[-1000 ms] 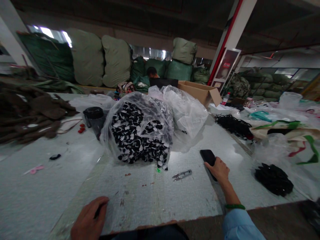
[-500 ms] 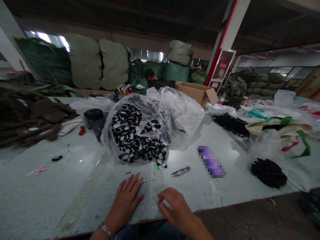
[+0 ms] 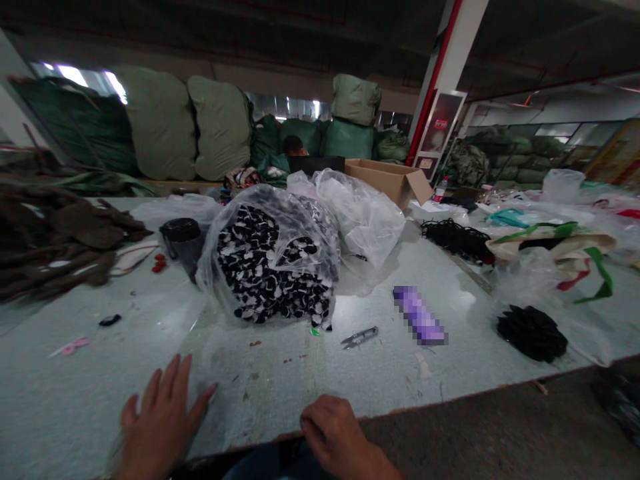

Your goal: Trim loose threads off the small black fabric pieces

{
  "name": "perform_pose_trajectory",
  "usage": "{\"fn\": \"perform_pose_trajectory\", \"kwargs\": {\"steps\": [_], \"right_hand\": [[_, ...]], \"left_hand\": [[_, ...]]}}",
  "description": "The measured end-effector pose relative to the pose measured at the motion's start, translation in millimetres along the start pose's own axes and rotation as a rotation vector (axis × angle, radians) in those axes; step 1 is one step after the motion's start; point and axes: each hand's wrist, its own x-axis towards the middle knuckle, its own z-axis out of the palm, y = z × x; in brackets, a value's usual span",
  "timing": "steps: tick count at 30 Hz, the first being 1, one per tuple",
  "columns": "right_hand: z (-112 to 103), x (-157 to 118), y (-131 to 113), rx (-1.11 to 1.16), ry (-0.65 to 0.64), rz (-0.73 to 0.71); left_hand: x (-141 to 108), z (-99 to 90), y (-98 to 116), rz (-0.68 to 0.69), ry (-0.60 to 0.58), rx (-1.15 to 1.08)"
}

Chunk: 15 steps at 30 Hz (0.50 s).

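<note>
A dark, low ceiling [image 3: 250, 33] spans the hall, held up by a white pillar [image 3: 450, 47] with a red stripe, and a framed display board [image 3: 440, 130] stands at its foot. Bulging green sacks [image 3: 160, 123] are piled high against the far wall, under bright windows [image 3: 75, 80] that give most of the daylight. More sacks [image 3: 515, 160] line the right side. The floor [image 3: 500, 427] is dark concrete.

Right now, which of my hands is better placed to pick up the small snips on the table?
Your right hand seems better placed: it rests at the table edge, nearly below the thread snips. Your left hand lies flat with spread fingers, farther left, so it has a longer way to reach them.
</note>
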Motion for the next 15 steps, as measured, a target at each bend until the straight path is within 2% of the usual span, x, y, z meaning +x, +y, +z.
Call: {"fn": "perform_pose_trajectory", "kwargs": {"steps": [3,5,8,9,11,13,15], "right_hand": [[7,11,-4,-0.005,0.008,-0.015],[10,20,-8,0.028,0.025,-0.013],[20,30,-9,0.123,0.079,-0.003],[26,32,-7,0.151,0.092,-0.005],[42,35,2,0.17,0.103,-0.068],[59,37,15,0.172,0.123,-0.154],[69,39,26,0.186,0.121,-0.169]], "left_hand": [[5,-10.1,-9,0.067,0.058,-0.104],[10,-16.7,-17,0.054,0.019,-0.249],[28,-32.0,-32,-0.068,-0.093,-0.416],[39,-37.9,-38,-0.093,-0.13,-0.449],[65,-48.4,-55,-0.124,-0.133,-0.476],[98,-53.8,-73,-0.142,-0.047,-0.486],[133,-53.0,-90,-0.127,-0.029,-0.534]]}}
